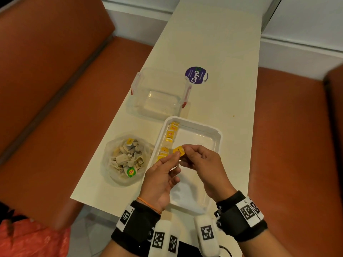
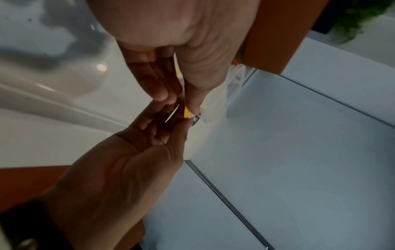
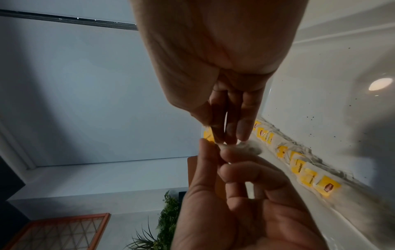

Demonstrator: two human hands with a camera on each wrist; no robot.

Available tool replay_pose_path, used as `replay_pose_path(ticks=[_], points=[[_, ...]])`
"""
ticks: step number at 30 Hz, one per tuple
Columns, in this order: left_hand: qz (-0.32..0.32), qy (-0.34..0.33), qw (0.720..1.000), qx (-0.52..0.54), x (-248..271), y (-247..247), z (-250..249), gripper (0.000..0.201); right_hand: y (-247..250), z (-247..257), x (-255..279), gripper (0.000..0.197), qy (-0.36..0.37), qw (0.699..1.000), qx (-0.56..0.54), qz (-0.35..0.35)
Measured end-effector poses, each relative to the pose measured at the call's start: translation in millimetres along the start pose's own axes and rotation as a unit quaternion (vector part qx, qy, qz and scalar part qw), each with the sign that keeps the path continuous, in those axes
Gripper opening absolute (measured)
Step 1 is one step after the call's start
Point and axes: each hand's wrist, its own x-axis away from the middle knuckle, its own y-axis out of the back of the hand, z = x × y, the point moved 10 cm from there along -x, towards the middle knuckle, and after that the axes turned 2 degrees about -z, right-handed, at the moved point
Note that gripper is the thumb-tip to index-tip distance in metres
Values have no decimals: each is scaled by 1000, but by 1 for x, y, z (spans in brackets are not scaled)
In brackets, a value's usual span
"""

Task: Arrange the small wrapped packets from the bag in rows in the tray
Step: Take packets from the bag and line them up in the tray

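The packet (image 1: 178,151) between the two hands is yellow, with a small dark print on it. The row of packets (image 1: 168,140) in the white tray (image 1: 218,135) is yellow and white, some with a red mark. In the clear bag (image 1: 111,158) the packets are mostly beige; one packet (image 1: 130,171) is green with a red and yellow logo. The table (image 1: 213,52) is cream. The round sticker (image 1: 196,75) is purple with white letters. The clear box (image 1: 159,93) has red clips. The seats (image 1: 55,89) are orange-brown. The wrist bands (image 1: 239,216) are black, with black-and-white square code patterns.

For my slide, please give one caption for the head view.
Both hands pinch a yellow packet above the white tray, beside one finished row.
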Motion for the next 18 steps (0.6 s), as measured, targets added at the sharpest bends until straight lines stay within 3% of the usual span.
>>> replay_pose_path(ticks=[8,11,14,18], points=[[38,1,999,30,-7,-13,3,53,6,-2,-11,17,11,1000,11,-2],[57,-5,998,30,-7,-14,-2,49,8,5,-12,21,45,997,53,23],[71,-16,997,12,-5,-15,-9,40,11,11,-13,34,96,978,178,46],[99,-35,994,-37,-2,-20,-20,30,7,-10,-21,46,110,924,363,54]])
